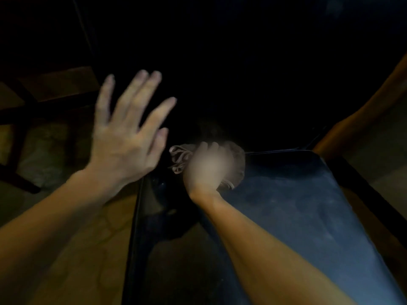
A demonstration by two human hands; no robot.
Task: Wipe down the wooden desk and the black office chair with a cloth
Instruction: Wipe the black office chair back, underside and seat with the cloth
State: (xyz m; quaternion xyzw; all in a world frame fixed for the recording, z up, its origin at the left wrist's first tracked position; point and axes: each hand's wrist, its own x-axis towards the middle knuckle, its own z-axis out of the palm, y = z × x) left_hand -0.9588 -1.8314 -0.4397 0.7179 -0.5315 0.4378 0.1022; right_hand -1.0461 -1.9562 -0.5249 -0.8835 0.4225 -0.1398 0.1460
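Observation:
The scene is dark and blurred. My right hand (pixel 208 166) grips a bunched pale cloth (pixel 180 157) and presses it against a black, dusty flat surface (pixel 297 205), apparently part of the black office chair, near its far end. Folds of the cloth stick out to the left of my fist. My left hand (pixel 127 133) is raised in the air to the left with its fingers spread and holds nothing. It is apart from the cloth and the black surface.
A dark frame edge (pixel 134 227) runs down the left of the black surface. Tan floor (pixel 66 227) lies below on the left, with dark furniture legs (pixel 19 150) at far left. A wooden edge (pixel 361 115) slants at the right. The far area is black.

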